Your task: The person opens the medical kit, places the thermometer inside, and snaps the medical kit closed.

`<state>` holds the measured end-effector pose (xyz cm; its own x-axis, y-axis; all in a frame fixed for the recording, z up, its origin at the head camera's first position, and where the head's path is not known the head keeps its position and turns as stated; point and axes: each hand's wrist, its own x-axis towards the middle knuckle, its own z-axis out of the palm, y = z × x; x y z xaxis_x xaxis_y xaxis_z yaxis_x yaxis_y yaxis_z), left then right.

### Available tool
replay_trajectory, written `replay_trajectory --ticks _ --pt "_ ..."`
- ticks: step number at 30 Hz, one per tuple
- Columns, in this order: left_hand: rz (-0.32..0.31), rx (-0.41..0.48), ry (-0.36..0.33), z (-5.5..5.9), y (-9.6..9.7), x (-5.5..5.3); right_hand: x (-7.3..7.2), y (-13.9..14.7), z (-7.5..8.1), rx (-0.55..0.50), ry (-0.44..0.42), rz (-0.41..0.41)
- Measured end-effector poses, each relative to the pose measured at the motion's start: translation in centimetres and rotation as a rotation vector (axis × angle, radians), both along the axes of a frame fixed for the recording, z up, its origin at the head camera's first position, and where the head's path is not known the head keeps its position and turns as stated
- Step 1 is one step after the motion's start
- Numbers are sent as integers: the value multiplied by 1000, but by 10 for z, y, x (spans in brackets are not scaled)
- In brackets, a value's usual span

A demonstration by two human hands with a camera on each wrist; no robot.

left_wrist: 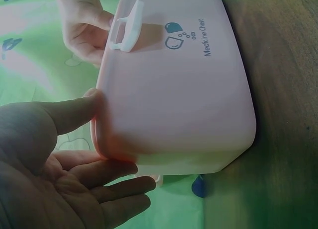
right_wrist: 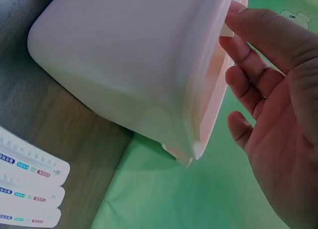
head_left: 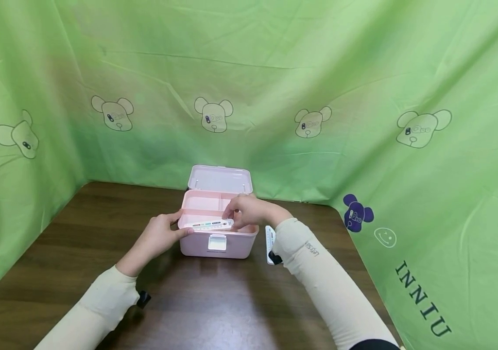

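Observation:
A pink medicine chest (head_left: 215, 245) stands on the table with its lid (head_left: 220, 179) tipped back. My left hand (head_left: 159, 233) is at its left front corner; in the left wrist view the thumb touches the front rim and the fairly straight fingers lie along the side. My right hand (head_left: 249, 211) reaches over the chest's right half. Between its thumb and index finger is the pale end of a strip (right_wrist: 227, 30). In the head view this white strip (head_left: 209, 225), with a printed scale and coloured labels, lies slanted over the front compartment.
Several similar white strips (right_wrist: 32, 194) lie on the table (head_left: 214, 311) right of the chest, partly behind my right sleeve in the head view. A pink divided tray (head_left: 200, 200) shows inside the chest. Green cloth (head_left: 266, 160) with bear prints hangs around the table.

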<state>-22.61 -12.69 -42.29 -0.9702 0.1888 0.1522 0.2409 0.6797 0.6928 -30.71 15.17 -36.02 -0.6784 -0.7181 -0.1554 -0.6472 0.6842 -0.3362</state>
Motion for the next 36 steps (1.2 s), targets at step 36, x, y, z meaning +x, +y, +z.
replay_trajectory --ticks 36 --pt "-16 -81 -15 4 4 1 27 35 -8 -224 137 -66"
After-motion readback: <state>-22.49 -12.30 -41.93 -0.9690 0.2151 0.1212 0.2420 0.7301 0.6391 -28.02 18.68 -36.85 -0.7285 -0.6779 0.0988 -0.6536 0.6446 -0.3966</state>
